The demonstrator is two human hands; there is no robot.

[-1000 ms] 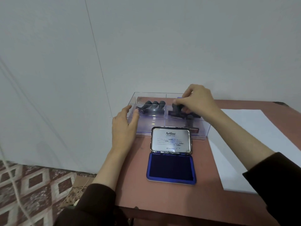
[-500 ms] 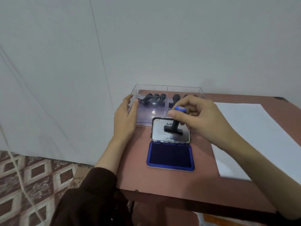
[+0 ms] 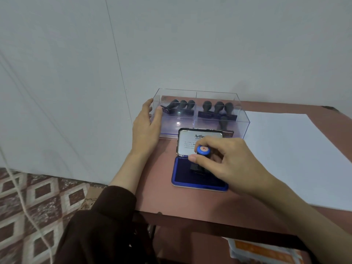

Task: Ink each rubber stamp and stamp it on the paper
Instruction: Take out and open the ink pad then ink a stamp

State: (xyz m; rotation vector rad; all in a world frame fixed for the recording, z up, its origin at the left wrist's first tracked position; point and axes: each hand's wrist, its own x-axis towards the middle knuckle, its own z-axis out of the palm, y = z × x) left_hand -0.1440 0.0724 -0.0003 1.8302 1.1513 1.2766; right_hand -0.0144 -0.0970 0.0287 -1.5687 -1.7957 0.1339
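On a reddish table (image 3: 190,202), the right hand (image 3: 234,162) pinches a blue-capped stamp (image 3: 203,150) upright on the ink pad (image 3: 182,174), whose raised lid (image 3: 188,141) partly screens the clear box (image 3: 242,119) of other stamps (image 3: 207,106) touched by the relaxed left hand (image 3: 145,128), with paper (image 3: 295,149) rightward.

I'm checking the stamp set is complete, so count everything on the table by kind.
Clear box: 1
Stamps: 8 (3 in the box's left half, 4 in its right half, 1 in the right hand)
Ink pad: 1
Paper sheet: 1
Total: 11
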